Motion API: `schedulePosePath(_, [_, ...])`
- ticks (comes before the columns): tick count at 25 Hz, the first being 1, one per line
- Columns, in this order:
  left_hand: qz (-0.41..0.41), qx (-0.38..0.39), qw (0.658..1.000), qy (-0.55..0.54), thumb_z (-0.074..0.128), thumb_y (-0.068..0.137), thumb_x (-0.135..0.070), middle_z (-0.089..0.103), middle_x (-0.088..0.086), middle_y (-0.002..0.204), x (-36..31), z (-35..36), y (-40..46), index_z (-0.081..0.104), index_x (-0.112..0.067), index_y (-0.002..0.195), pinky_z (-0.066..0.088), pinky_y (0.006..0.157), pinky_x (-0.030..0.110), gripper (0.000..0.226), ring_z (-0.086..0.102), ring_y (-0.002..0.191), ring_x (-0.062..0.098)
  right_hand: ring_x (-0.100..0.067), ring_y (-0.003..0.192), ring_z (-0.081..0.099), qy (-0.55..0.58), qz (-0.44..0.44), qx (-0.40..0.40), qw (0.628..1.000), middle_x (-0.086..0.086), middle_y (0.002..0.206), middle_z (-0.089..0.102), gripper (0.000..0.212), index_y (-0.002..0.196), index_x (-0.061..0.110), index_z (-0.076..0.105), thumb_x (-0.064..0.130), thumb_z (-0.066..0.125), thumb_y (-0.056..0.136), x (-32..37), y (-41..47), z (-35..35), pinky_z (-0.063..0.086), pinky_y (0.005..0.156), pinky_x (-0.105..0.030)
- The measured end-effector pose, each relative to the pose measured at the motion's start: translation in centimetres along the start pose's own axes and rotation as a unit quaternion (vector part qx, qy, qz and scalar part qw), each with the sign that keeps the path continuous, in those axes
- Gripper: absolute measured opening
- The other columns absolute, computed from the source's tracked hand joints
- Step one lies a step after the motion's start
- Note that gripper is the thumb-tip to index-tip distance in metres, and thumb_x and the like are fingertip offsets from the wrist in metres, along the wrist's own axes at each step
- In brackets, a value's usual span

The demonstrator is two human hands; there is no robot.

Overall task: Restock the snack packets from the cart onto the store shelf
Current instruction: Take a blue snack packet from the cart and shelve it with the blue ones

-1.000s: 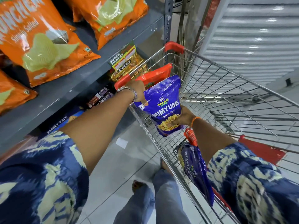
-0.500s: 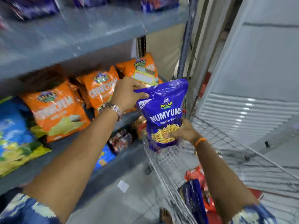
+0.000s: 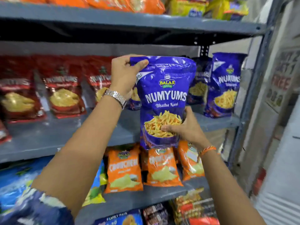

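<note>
- The purple packet (image 3: 164, 101) is held upright in the air in front of the middle shelf (image 3: 65, 137), label facing the person, not yet resting on it.
- The left hand (image 3: 125, 75) is closed on the packet's top left corner, thumb in front, likely to keep it from flopping.
- The right hand (image 3: 183, 127) cups the lower right edge, fingers curled across the front, taking the weight.
- Matching purple packets (image 3: 227, 85) stand just behind and to the right, so this seems the intended slot.
- Red packets (image 3: 65, 93) fill the shelf's left side; orange packets (image 3: 162, 168) sit one shelf below.
</note>
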State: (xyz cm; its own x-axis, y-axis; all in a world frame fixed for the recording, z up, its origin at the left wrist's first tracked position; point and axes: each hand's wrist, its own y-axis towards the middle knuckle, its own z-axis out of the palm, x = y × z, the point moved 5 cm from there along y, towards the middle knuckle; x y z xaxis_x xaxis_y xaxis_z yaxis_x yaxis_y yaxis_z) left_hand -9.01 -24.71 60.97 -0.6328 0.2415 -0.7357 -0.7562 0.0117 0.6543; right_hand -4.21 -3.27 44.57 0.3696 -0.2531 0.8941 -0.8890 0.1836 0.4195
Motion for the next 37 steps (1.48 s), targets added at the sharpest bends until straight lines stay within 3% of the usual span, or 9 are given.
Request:
schedulePosePath(6, [-0.027, -0.041, 0.999, -0.022, 0.073, 0.079, 0.004, 0.075, 0.01, 0.075, 0.3, -3.5, 9.0, 0.074, -0.011, 0.075, 0.058, 0.085, 0.048, 0.015, 0.069, 0.077, 0.026, 0.013, 0.075, 0.068, -0.004, -0.018, 0.036, 0.999, 0.003, 0.098, 0.07, 0.081, 0.119, 0.003, 0.048, 0.006, 0.095, 0.054, 3.0, 10.5, 4.8, 0.055, 0.073, -0.016])
schedulePosePath(10, [-0.047, -0.088, 0.995, -0.026, 0.078, 0.073, 0.002, 0.075, 0.012, 0.081, 3.5, -4.6, 12.5, 0.072, -0.007, 0.079, 0.054, 0.093, 0.056, 0.013, 0.071, 0.078, 0.025, -0.019, 0.101, 0.072, -0.01, 0.013, 0.04, 0.999, -0.014, 0.114, 0.072, 0.092, 0.119, 0.004, 0.047, 0.016, 0.1, 0.044, 1.4, 15.6, 6.3, 0.059, 0.091, -0.041])
schedulePosePath(13, [-0.062, -0.097, 0.992, -0.043, 0.074, 0.076, 0.008, 0.074, -0.003, 0.062, 6.4, -5.6, 14.3, 0.074, -0.013, 0.067, 0.054, 0.094, 0.056, 0.023, 0.069, 0.061, 0.015, -0.018, 0.105, 0.066, -0.012, 0.034, 0.073, 0.997, -0.01, 0.118, 0.067, 0.09, 0.124, 0.007, 0.041, 0.013, 0.097, 0.054, 0.4, 17.8, 7.3, 0.055, 0.069, -0.014])
schedulePosePath(16, [-0.073, -0.098, 0.992, -0.037, 0.078, 0.072, 0.004, 0.075, -0.001, 0.067, 9.0, -6.5, 15.0, 0.076, -0.013, 0.067, 0.051, 0.098, 0.06, 0.018, 0.068, 0.08, 0.029, -0.009, 0.096, 0.062, -0.011, 0.049, 0.087, 0.995, 0.002, 0.106, 0.063, 0.084, 0.124, 0.006, 0.042, 0.01, 0.094, 0.058, -1.3, 18.6, 8.2, 0.052, 0.071, -0.006])
schedulePosePath(22, [-0.076, -0.139, 0.987, -0.004, 0.088, 0.061, -0.007, 0.077, 0.011, 0.088, 9.3, -8.0, 14.2, 0.078, -0.015, 0.078, 0.056, 0.089, 0.059, 0.021, 0.073, 0.093, 0.034, -0.022, 0.111, 0.069, 0.044, 0.066, 0.09, 0.993, -0.006, 0.119, 0.069, 0.101, 0.12, 0.016, 0.042, 0.025, 0.1, 0.039, -3.3, 18.7, 9.1, 0.056, 0.098, -0.043])
schedulePosePath(26, [-0.017, -0.302, 0.942, 0.146, 0.091, 0.049, -0.033, 0.075, -0.001, 0.096, 5.3, -7.9, 9.5, 0.074, -0.016, 0.101, 0.06, 0.084, 0.03, 0.057, 0.071, 0.089, 0.015, -0.029, 0.126, 0.058, 0.068, 0.052, 0.086, 0.993, -0.016, 0.136, 0.058, 0.109, 0.133, 0.021, 0.036, 0.024, 0.099, 0.044, -2.6, 16.6, 7.0, 0.051, 0.105, -0.048])
schedulePosePath(30, [0.05, -0.188, 0.98, 0.035, 0.087, 0.065, -0.012, 0.071, 0.006, 0.111, 5.3, -2.6, 2.9, 0.066, -0.005, 0.116, 0.054, 0.097, 0.026, 0.055, 0.069, 0.106, 0.013, -0.018, 0.13, 0.057, 0.039, -0.052, -0.037, 0.997, -0.009, 0.138, 0.06, 0.083, 0.134, 0.016, 0.043, 0.008, 0.089, 0.065, -1.0, 9.7, -1.3, 0.046, 0.109, -0.039])
schedulePosePath(33, [0.0, -0.114, 0.993, -0.014, 0.084, 0.069, -0.004, 0.073, 0.006, 0.106, 9.6, 2.8, -3.6, 0.068, -0.007, 0.11, 0.055, 0.099, 0.033, 0.044, 0.071, 0.104, 0.013, -0.017, 0.125, 0.061, 0.036, -0.062, -0.119, 0.99, -0.003, 0.13, 0.066, 0.068, 0.125, 0.016, 0.049, 0.008, 0.086, 0.069, -3.5, 0.6, -8.2, 0.048, 0.101, -0.034])
schedulePosePath(37, [-0.142, 0.005, 0.989, -0.047, 0.079, 0.072, 0.005, 0.073, 0.017, 0.103, 19.4, 11.3, -14.6, 0.07, -0.003, 0.1, 0.058, 0.089, 0.032, 0.031, 0.069, 0.087, 0.008, -0.025, 0.108, 0.066, 0.006, 0.049, -0.172, 0.984, -0.017, 0.121, 0.07, 0.061, 0.113, 0.018, 0.058, 0.027, 0.092, 0.062, -13.7, -10.1, -14.8, 0.053, 0.093, -0.041])
